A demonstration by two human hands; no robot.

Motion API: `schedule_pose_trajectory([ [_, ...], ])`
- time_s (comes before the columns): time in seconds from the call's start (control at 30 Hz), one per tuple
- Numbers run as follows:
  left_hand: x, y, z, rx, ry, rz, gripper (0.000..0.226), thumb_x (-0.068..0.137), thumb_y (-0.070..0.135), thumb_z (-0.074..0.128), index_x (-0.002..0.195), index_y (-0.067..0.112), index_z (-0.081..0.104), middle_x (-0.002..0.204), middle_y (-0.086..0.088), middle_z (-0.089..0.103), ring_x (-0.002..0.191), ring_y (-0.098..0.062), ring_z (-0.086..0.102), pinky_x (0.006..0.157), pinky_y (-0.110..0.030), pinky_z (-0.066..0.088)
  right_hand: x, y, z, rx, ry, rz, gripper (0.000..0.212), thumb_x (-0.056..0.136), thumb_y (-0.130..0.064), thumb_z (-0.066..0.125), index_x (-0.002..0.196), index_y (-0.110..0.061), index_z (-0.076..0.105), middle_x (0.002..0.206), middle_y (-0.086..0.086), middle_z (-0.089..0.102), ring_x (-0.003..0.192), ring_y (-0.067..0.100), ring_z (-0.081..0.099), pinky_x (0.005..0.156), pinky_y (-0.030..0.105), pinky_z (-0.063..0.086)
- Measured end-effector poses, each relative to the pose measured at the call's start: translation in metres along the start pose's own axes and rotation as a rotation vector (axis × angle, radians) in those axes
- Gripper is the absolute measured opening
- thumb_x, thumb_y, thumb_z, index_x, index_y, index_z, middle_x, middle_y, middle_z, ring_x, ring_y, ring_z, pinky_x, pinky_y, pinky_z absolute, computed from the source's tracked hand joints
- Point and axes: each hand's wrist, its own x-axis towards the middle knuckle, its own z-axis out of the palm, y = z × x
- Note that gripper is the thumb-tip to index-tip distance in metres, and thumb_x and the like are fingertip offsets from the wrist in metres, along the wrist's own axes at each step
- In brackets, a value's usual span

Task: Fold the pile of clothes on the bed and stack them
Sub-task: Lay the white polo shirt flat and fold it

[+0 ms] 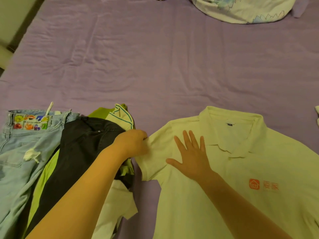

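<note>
Along the bottom edge of the frame both forearms enter and are cut off before the elbows. In the lower right a pale yellow polo shirt (241,169) lies spread face up on the purple bed sheet (155,66), its hem cut off by the bottom edge and one sleeve running out of the right edge; an orange logo with characters too small to read sits on the chest. The right hand (191,159) lies flat on the shirt's chest just beside the collar, fingers straight and spread wide. The left hand (134,144) is curled at the shoulder of the shirt's nearer sleeve, pinching the fabric there, though the fingertips are hidden under the hand. In the lower left lies the unfolded pile: light blue ripped jeans (20,152) with a colourful waistband patch, a dark garment (77,152) lying over them and partly covered by the left forearm, a lime green piece (43,183) showing beneath, and a white garment with teal trim (120,116) only partly visible. At the right edge a scrap of white cloth (317,116) is mostly cut off. In the upper right a pale printed duvet (241,9) is cropped by the top edge.
</note>
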Motion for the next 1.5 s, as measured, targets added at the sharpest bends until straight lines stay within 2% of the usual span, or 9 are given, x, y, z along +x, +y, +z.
schedule_pose_trajectory([
  [0.17,-0.011,0.020,0.008,-0.504,0.194,-0.077,0.011,0.091,0.018,0.054,0.094,0.008,0.051,0.080,-0.008,0.054,0.065,-0.028,0.061,0.062,-0.039,0.053,-0.011,-0.014,0.009,0.048,0.057,0.023,0.091,0.079,-0.081,0.022,0.152,-0.027,0.009,0.160,0.011,-0.001,0.147,0.031,-0.007,0.114,0.050,-0.010],
  [0.37,-0.009,0.095,0.043,-1.336,0.003,-0.117,0.009,0.097,0.023,0.052,0.094,0.014,0.050,0.085,-0.012,0.061,0.062,-0.021,0.068,0.055,-0.036,0.059,-0.081,0.028,0.002,0.506,0.319,0.222,0.050,0.093,-0.031,0.056,0.140,-0.018,0.045,0.153,0.002,0.031,0.142,0.021,0.024,0.111,0.027,0.014],
  [0.5,0.008,0.104,0.111,-0.251,0.179,0.249,0.044,0.101,0.019,0.038,0.144,0.021,0.036,0.149,-0.005,0.036,0.138,-0.029,0.030,0.114,-0.040,0.026,-0.128,0.060,0.016,0.237,0.275,0.249,0.041,0.091,-0.020,0.058,0.132,-0.013,0.056,0.143,0.015,0.046,0.132,0.036,0.043,0.106,0.049,0.034],
  [0.6,0.015,0.095,0.149,0.164,0.196,0.267,0.063,0.100,0.052,0.021,0.150,0.032,-0.013,0.158,0.000,-0.019,0.144,-0.028,-0.023,0.115,-0.051,-0.011,-0.137,0.077,0.017,0.036,0.110,0.239,0.058,0.097,-0.049,0.021,0.132,-0.019,0.056,0.138,0.018,0.051,0.127,0.040,0.048,0.096,0.061,0.039],
  [0.77,0.026,0.098,0.158,0.187,0.206,0.083,0.075,0.082,0.074,-0.005,0.138,0.033,-0.032,0.145,0.004,-0.039,0.138,-0.023,-0.036,0.110,-0.058,-0.018,-0.138,0.113,0.032,-0.025,-0.008,0.165,0.067,0.086,-0.067,-0.004,0.146,-0.038,-0.012,0.159,-0.004,-0.009,0.144,0.020,-0.018,0.115,0.046,-0.008],
  [1.0,-0.011,0.176,0.162,-0.062,0.337,0.014,0.063,0.099,0.052,0.020,0.151,0.016,0.020,0.159,-0.010,0.013,0.147,-0.026,0.002,0.116,-0.055,0.000,-0.195,0.180,0.019,0.222,0.101,0.347,0.039,0.100,-0.030,0.043,0.139,-0.025,0.046,0.151,-0.006,0.036,0.145,0.017,0.017,0.115,0.031,0.014],
  [1.17,-0.038,0.258,0.192,-0.134,0.267,0.211,0.053,0.101,0.040,0.030,0.150,0.023,0.023,0.160,-0.016,0.001,0.147,-0.031,-0.007,0.117,-0.049,-0.005,-0.231,0.230,0.014,0.383,0.222,0.530,0.029,0.096,-0.016,0.052,0.123,-0.011,0.062,0.137,0.006,0.052,0.139,0.025,0.030,0.111,0.033,0.022],
  [1.3,-0.039,0.301,0.197,-0.043,0.432,0.338,0.058,0.094,0.008,0.042,0.149,0.015,0.027,0.159,-0.020,-0.001,0.146,-0.038,-0.009,0.111,-0.049,-0.020,-0.241,0.257,0.004,0.509,0.494,0.735,0.037,0.091,-0.013,0.060,0.127,-0.005,0.057,0.144,0.015,0.042,0.136,0.032,0.031,0.112,0.040,0.023],
  [1.5,-0.020,0.351,0.209,0.174,0.142,0.576,0.058,0.102,0.016,0.030,0.153,0.019,0.003,0.160,-0.011,-0.011,0.147,-0.032,-0.013,0.116,-0.051,-0.008,-0.231,0.292,-0.003,0.870,0.560,0.960,0.070,0.086,-0.021,0.069,0.144,-0.006,0.032,0.145,0.014,0.039,0.135,0.032,0.033,0.110,0.044,0.031],
])
